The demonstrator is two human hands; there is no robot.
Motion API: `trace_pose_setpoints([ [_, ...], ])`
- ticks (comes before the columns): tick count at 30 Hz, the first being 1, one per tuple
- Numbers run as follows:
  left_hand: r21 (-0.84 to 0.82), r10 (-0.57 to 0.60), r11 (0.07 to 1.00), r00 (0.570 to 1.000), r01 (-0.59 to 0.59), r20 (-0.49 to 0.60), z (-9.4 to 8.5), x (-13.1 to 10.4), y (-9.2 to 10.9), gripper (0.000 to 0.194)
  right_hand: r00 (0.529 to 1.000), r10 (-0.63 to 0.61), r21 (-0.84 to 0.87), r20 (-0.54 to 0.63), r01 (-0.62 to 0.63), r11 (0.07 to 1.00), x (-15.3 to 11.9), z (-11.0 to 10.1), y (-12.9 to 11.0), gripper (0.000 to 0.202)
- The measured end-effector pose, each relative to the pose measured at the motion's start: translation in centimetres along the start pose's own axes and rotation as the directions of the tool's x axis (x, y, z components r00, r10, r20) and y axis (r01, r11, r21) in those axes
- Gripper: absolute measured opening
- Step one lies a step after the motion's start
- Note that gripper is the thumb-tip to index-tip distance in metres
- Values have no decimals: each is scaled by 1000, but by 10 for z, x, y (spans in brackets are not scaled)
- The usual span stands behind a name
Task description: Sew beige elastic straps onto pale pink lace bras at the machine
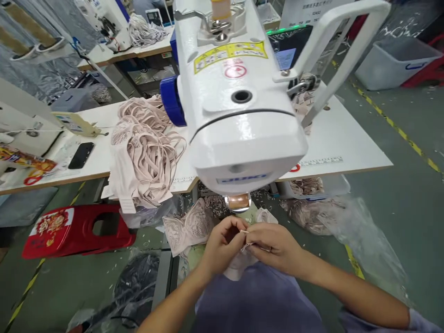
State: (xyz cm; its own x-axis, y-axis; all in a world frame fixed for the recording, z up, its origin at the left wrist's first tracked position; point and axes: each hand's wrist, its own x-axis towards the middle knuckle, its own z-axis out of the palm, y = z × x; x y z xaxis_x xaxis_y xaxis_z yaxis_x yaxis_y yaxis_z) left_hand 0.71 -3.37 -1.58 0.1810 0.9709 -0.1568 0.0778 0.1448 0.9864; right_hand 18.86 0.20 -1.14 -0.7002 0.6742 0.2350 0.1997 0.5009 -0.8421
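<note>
Where left hand [220,247] meets right hand [275,246], bent fingers [259,235] pinch pale fabric [236,268]

Pale pink garment [235,272], soft, crumpled, held on the near side of the worktop's [350,141] front edge. Thin edge pinched between left grip [222,248] and right grip [279,243]; cloth droops beneath. Lace-patterned cups [190,227], rounded, just left of it, nearer than same edge; join to held piece unclear.

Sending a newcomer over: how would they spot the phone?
Find the big central sewing machine, then the pale pink garment pile to its left. Past that, the phone lies flat on the table, black where nearby scissors are red.
</note>
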Motion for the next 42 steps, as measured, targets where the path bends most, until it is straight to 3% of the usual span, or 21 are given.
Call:
trace_pose_setpoints([
  [2, 0, 69, 998, 993, -69, -94, 5, -2, -4, 17, 998, -33, -17, -52, 32, 999, 0, -1, -2, 27],
  [5, 268, 262, 940, 951, -212, -164, 7, -4, -5, 15, 999, -21, -44, -33, 20, 999, 0, -2, -2, 25],
  [8, 488, 443, 810, 884, -325, -148, 4, -3, -4, 17, 999, 40, -8, -18, -40, 999, 0, -2, -1, 20],
  [12, 573, 558, 707, 825, -415, -91, 1, 1, -4, 15, 988, 145, 100, -50, -140, 985, 3, -5, 3, 19],
  [15, 611, 565, 678, 822, -410, -75, -1, 0, -2, 14, 961, 266, 120, -75, -256, 959, 10, -15, 5, 24],
  [18, 646, 580, 624, 815, -439, -6, -2, -3, 6, 10, 952, 293, 30, -89, -291, 956, 18, -27, 4, 24],
  [23, 672, 602, 558, 794, -488, 77, -6, -4, 19, 10, 940, 323, 25, 111, -328, 944, 26, -39, -2, 25],
  [28, 647, 539, 618, 840, -446, 65, -11, -2, 23, 14, 871, 411, 125, 271, -455, 882, 30, -45, -2, 25],
  [34, 603, 450, 688, 889, -403, 81, -10, -1, 26, 14, 898, 329, 105, 291, -372, 922, 29, -48, -7, 19],
  [37, 611, 429, 684, 897, -398, 104, -11, 1, 29, 17, 904, 304, 49, 301, -333, 942, 29, -49, -9, 19],
  [40, 643, 320, 684, 934, -345, 160, -13, 3, 31, 18, 899, 301, 5, 318, -319, 948, 29, -50, -11, 19],
  [42, 695, 253, 635, 941, -337, 224, -15, 5, 30, 26, 891, 304, -14, 337, -318, 948, 29, -50, -11, 18],
])
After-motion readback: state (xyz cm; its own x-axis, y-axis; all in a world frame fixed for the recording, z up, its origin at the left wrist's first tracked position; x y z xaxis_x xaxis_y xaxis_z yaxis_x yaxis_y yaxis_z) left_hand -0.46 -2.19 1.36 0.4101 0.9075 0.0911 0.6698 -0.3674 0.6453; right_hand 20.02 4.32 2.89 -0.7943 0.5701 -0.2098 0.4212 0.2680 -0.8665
